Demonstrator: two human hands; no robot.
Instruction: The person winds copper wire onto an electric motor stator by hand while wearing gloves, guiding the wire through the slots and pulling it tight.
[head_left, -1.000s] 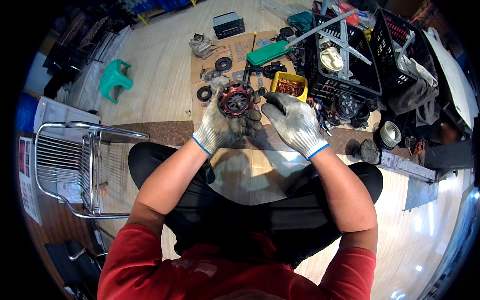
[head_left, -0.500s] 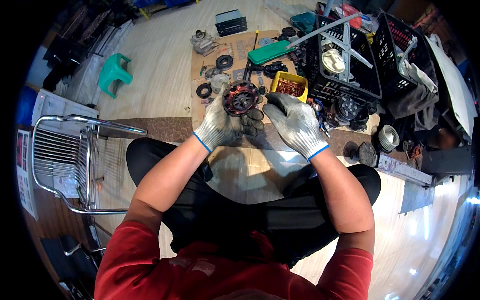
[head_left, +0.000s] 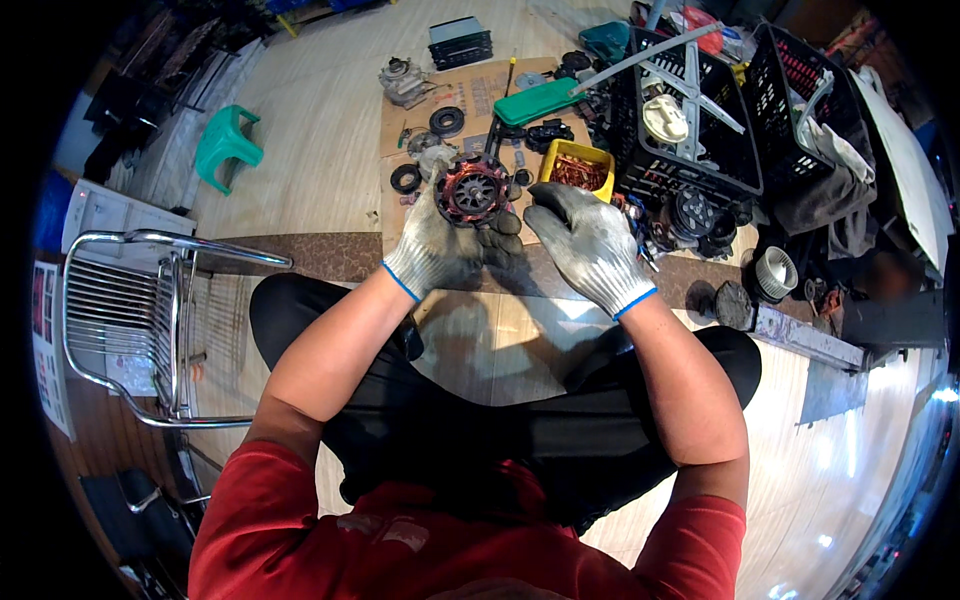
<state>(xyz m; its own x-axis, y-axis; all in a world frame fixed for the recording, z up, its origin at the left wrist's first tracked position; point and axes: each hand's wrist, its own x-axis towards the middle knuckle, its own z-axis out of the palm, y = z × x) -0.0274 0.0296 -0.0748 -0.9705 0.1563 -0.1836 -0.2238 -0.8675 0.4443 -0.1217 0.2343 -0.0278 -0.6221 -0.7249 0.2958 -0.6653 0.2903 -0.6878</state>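
Observation:
My left hand (head_left: 437,242), in a white knitted glove with greyed fingers, grips a round motor part (head_left: 474,192). Copper-coloured windings ring its rim, and dark spokes run around a hub at its middle. The part is held up over the edge of a cardboard sheet (head_left: 470,85). My right hand (head_left: 592,246), gloved the same way, hovers just right of the part without touching it. Its thumb and fingers are drawn together in a pinch; whatever may be between them is too small to make out. Behind this hand stands a yellow bin (head_left: 580,149) of small copper-coloured pieces.
Black rings (head_left: 447,121) and a metal housing (head_left: 404,82) lie on the cardboard. A green flat-headed tool (head_left: 540,103) with a long grey handle leans toward a black crate (head_left: 690,184). A metal chair (head_left: 125,300) and green stool (head_left: 228,150) are at left.
The motor part has tilted slightly in my left hand, so its spoked face shows more fully. My right hand has barely shifted and keeps its pinch.

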